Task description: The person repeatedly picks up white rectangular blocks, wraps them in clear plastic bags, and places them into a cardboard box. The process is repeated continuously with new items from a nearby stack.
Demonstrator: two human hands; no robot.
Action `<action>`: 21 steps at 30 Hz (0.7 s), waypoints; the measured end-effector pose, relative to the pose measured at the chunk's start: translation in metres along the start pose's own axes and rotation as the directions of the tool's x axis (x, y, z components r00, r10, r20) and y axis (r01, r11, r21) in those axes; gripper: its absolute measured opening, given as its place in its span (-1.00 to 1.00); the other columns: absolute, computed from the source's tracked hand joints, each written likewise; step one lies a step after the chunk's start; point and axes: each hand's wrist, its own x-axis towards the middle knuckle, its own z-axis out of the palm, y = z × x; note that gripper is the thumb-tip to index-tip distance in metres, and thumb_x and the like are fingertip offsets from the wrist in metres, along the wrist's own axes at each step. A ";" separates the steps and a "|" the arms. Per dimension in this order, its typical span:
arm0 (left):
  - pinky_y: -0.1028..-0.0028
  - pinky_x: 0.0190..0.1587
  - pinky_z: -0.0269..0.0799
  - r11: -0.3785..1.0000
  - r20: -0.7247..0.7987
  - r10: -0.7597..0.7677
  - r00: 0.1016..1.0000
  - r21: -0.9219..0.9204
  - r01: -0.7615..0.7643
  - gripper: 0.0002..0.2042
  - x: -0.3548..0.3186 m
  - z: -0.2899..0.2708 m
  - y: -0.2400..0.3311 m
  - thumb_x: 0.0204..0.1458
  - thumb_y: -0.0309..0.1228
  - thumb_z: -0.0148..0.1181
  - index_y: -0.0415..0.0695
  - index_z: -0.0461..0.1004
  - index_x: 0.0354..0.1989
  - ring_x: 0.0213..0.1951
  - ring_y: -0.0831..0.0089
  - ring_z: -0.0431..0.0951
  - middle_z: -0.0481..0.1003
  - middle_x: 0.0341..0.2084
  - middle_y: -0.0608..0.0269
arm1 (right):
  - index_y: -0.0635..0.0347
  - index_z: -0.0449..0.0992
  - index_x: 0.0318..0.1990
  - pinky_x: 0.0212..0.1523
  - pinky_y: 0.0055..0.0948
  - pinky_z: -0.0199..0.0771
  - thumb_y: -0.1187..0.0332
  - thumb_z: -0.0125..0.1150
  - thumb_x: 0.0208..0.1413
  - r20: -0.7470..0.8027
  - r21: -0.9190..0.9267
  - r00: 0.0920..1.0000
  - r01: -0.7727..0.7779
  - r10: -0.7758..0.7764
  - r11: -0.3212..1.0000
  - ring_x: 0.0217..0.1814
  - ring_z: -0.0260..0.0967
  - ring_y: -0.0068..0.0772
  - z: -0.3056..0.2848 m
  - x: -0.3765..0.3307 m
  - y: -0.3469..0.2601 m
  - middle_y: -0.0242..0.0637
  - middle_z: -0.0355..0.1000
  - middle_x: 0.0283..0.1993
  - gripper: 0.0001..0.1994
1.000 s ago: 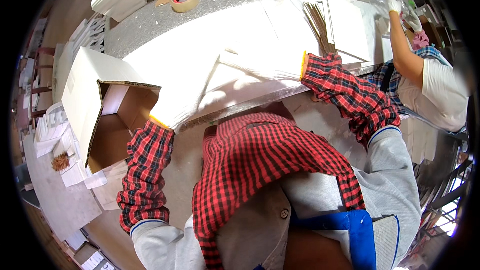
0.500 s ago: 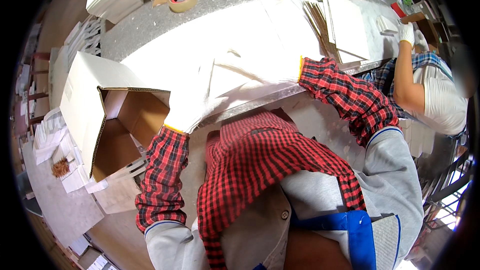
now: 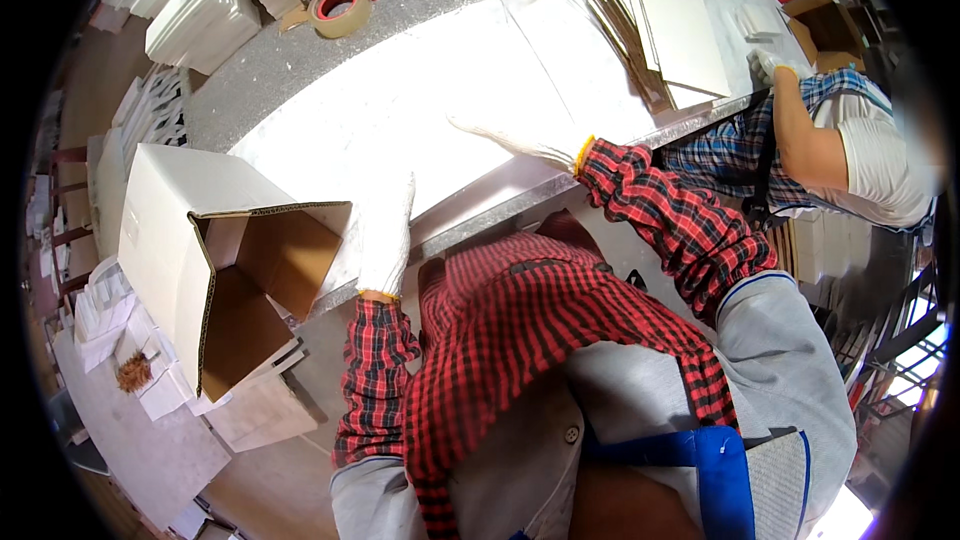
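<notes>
Grey counter (image 3: 250,70) carries a white sheet (image 3: 420,120); beyond the sheet a tape roll (image 3: 338,6), right of it cardboard boards (image 3: 665,30)

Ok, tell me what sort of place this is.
Probably a packing or box-assembly workshop. The left hand and right hand, both in white gloves, lie on a large white sheet on a grey worktable, beside an open cardboard box, a tape roll and a stack of flat boards.
</notes>
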 end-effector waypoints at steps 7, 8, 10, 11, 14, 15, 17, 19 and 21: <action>0.17 0.52 0.00 0.968 -0.022 -0.090 0.996 -0.239 0.082 -0.17 -0.030 0.010 0.012 0.13 -0.29 0.29 -0.31 0.00 0.50 0.44 0.00 0.17 0.23 0.38 -0.24 | 0.29 0.31 0.39 0.39 -0.31 0.34 0.25 0.47 0.10 -0.029 -0.134 0.994 0.097 -0.102 0.986 0.30 0.37 -0.25 0.009 -0.030 0.017 -0.08 0.44 0.23 -0.27; 0.18 0.51 0.03 0.946 -0.027 -0.132 0.991 -0.304 0.118 0.00 -0.035 0.010 0.015 0.04 -0.31 0.39 -0.32 -0.15 0.56 0.44 0.03 0.19 0.19 0.40 -0.25 | 0.24 0.26 0.45 0.43 -0.31 0.30 0.27 0.52 0.04 -0.061 -0.023 0.990 0.127 -0.128 0.992 0.39 0.31 -0.24 0.010 -0.038 0.022 -0.08 0.39 0.33 -0.18; 0.19 0.48 0.12 0.731 0.171 -0.209 0.963 -0.627 0.270 0.16 -0.026 0.005 0.029 -0.10 -0.36 0.49 -0.32 -0.27 0.57 0.44 0.05 0.21 0.17 0.41 -0.24 | 0.15 0.11 0.54 0.50 -0.25 0.18 0.22 0.62 -0.07 -0.048 0.062 0.992 0.120 -0.117 0.991 0.52 0.17 -0.22 0.003 -0.041 0.030 -0.11 0.26 0.48 0.03; 0.20 0.46 0.17 0.572 0.265 -0.222 0.938 -0.744 0.346 0.24 -0.024 0.001 0.035 -0.18 -0.39 0.54 -0.32 -0.32 0.58 0.43 0.06 0.22 0.16 0.42 -0.23 | 0.15 0.10 0.55 0.52 -0.23 0.16 0.19 0.65 -0.11 -0.048 0.153 0.992 0.122 -0.116 0.981 0.54 0.16 -0.18 0.005 -0.039 0.036 -0.08 0.24 0.49 0.07; 0.21 0.39 0.30 0.835 0.127 -0.142 0.982 -0.518 0.188 0.38 -0.006 -0.011 0.031 -0.32 -0.45 0.61 -0.30 -0.42 0.58 0.41 0.08 0.26 0.13 0.43 -0.22 | 0.21 0.09 0.54 0.51 -0.22 0.18 0.13 0.67 -0.19 -0.082 -0.001 0.962 0.261 -0.260 0.965 0.55 0.14 -0.06 0.000 -0.031 0.039 0.02 0.17 0.52 0.13; 0.18 0.36 0.34 0.894 0.105 -0.088 0.991 -0.430 0.125 0.38 0.003 -0.012 0.028 -0.36 -0.36 0.67 -0.29 -0.32 0.58 0.39 0.02 0.29 0.18 0.39 -0.25 | 0.24 0.08 0.53 0.49 -0.23 0.20 0.11 0.67 -0.20 -0.093 -0.123 0.941 0.315 -0.327 0.941 0.55 0.14 -0.02 -0.003 -0.030 0.036 0.06 0.15 0.53 0.14; 0.20 0.33 0.38 0.998 0.081 0.037 0.996 -0.063 -0.031 0.40 0.015 -0.005 0.011 -0.40 -0.38 0.70 -0.29 -0.32 0.57 0.33 0.02 0.36 0.21 0.36 -0.22 | 0.26 0.03 0.55 0.51 -0.25 0.18 0.13 0.67 -0.25 -0.022 -0.329 0.936 0.325 -0.351 0.887 0.56 0.11 0.00 -0.010 -0.024 0.030 0.06 0.09 0.56 0.20; 0.20 0.29 0.42 0.970 0.018 0.192 0.981 0.150 -0.192 0.42 0.016 0.006 -0.012 -0.44 -0.33 0.74 -0.30 -0.29 0.56 0.27 -0.04 0.42 0.26 0.31 -0.26 | 0.31 -0.15 0.59 0.54 -0.29 0.11 0.20 0.64 -0.31 0.022 -0.414 0.930 0.342 -0.367 0.844 0.64 -0.02 0.01 -0.010 -0.020 0.019 0.09 -0.08 0.63 0.31; 0.17 0.29 0.41 0.995 0.137 -0.048 0.989 -0.081 0.059 0.32 0.022 -0.010 0.014 -0.32 -0.35 0.68 -0.31 -0.25 0.55 0.31 -0.05 0.37 0.20 0.35 -0.28 | 0.28 -0.19 0.61 0.59 -0.23 -0.05 0.22 0.68 -0.25 -0.061 -0.120 0.957 0.276 -0.284 0.954 0.69 -0.17 -0.02 -0.008 -0.021 0.036 0.07 -0.21 0.67 0.32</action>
